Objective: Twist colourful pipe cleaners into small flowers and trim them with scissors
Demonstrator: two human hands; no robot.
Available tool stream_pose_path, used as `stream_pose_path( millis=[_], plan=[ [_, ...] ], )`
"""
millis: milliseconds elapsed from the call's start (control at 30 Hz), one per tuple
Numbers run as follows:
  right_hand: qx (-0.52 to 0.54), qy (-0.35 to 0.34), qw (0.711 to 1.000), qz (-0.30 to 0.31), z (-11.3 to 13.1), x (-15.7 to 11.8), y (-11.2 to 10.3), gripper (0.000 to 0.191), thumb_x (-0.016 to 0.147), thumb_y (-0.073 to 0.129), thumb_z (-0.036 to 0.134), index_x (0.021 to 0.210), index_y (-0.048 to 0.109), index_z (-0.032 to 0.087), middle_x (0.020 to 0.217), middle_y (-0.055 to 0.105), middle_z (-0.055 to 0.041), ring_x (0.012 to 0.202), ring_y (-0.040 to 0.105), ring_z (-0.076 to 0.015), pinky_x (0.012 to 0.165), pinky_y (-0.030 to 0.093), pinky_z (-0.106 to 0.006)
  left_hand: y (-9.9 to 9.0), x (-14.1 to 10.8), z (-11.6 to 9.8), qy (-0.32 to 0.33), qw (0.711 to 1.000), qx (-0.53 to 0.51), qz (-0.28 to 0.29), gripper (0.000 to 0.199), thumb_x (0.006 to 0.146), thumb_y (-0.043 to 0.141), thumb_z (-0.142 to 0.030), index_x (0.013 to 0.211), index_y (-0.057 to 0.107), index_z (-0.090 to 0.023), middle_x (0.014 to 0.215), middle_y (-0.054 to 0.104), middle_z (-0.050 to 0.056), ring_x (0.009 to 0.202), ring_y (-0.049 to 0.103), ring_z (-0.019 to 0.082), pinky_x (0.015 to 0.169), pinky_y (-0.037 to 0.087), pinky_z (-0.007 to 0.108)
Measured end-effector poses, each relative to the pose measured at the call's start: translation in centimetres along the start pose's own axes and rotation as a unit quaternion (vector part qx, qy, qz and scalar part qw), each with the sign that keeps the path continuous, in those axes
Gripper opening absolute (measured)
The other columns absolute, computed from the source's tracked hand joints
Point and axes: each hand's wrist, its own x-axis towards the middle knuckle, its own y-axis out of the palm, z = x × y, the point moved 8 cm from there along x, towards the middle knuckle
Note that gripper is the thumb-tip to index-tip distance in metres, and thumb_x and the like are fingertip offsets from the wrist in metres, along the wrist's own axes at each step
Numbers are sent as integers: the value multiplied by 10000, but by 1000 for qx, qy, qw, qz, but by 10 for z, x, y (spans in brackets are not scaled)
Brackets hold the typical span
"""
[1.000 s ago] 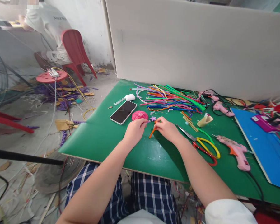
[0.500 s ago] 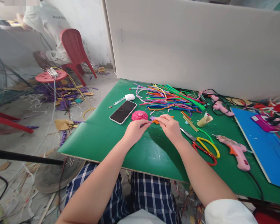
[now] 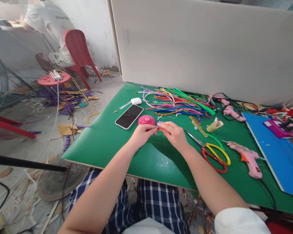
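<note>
Between my two hands is a small purple and orange pipe cleaner piece (image 3: 160, 123), mostly covered by my fingers. My left hand (image 3: 143, 134) pinches its left side with thumb and forefinger. From the right, my right hand (image 3: 174, 134) closes its fingertips on the same piece. Just behind my left hand lies a coiled pink pipe cleaner disc (image 3: 146, 120). Scissors (image 3: 205, 147) with red and yellow handles rest beside my right forearm, their blades pointing toward that hand.
Many coloured pipe cleaners (image 3: 178, 102) lie behind my hands. A phone (image 3: 129, 117) and white case (image 3: 136, 101) are at left. To the right are a pink glue gun (image 3: 246, 156), a small beige cup (image 3: 215, 125) and a blue board (image 3: 271, 152). Another person (image 3: 51, 29) sits far left.
My right hand has shifted slightly left and closer to my left hand. The orange part of the piece is now more hidden by the fingers, and more of the scissor blades shows.
</note>
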Motion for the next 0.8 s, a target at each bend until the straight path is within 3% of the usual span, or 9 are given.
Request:
stream_pose_path(
  millis=[67, 200, 467, 533, 633, 700, 800],
  plan=[
    [-10, 0, 1000, 7, 0, -1, 2, 310, 872, 480, 284, 1166, 577, 268, 1054, 641, -55, 883, 637, -158, 756, 517, -255, 1, -1, 1, -30, 999, -43, 14, 278, 722, 591, -397, 752, 683, -137, 534, 538, -20, 429, 360, 53, 420, 262, 201],
    [-4, -6, 1000, 18, 2, -2, 4, 380, 883, 451, 239, 1259, 487, 284, 1078, 644, -45, 871, 641, -152, 740, 522, -254, 4, -3, 4, -61, 992, -104, 37, 273, 687, 630, -394, 728, 664, -126, 546, 504, -15, 441, 335, 43, 404, 212, 184],
    [12, -35, 999, -19, 9, -1, -3, 235, 886, 450, 239, 1000, 656, 228, 945, 681, -51, 838, 643, -141, 738, 509, -243, 7, -1, 9, -56, 995, -70, 53, 304, 718, 597, -417, 805, 680, -138, 623, 591, 15, 439, 352, 45, 402, 223, 190],
    [14, -27, 999, -27, 6, -1, -4, 216, 879, 465, 249, 966, 661, 221, 937, 685, -52, 840, 643, -143, 739, 508, -244, 5, -1, 4, -29, 997, -50, 42, 316, 728, 589, -407, 890, 673, -149, 655, 619, 16, 474, 427, 66, 432, 299, 198],
    [22, -13, 999, -44, 3, 0, -6, 198, 874, 474, 246, 920, 663, 210, 902, 689, -53, 827, 642, -145, 735, 504, -247, -2, -3, -12, 58, 998, 28, -5, 309, 695, 638, -344, 948, 653, -168, 793, 666, 23, 672, 569, 122, 616, 438, 233],
    [30, -5, 998, -50, 1, 0, -7, 189, 871, 479, 242, 913, 659, 203, 877, 688, -52, 813, 639, -144, 727, 500, -247, -5, -6, -25, 122, 986, 107, -36, 254, 683, 657, -293, 914, 657, -186, 861, 677, 16, 771, 594, 143, 716, 453, 250],
    [35, 8, 998, -52, 0, 1, -7, 181, 864, 494, 256, 906, 659, 195, 859, 684, -53, 800, 638, -150, 714, 497, -252, -5, -11, -37, 184, 958, 207, -67, 148, 736, 618, -260, 865, 661, -202, 855, 685, 7, 763, 605, 142, 718, 455, 250]
  ],
)
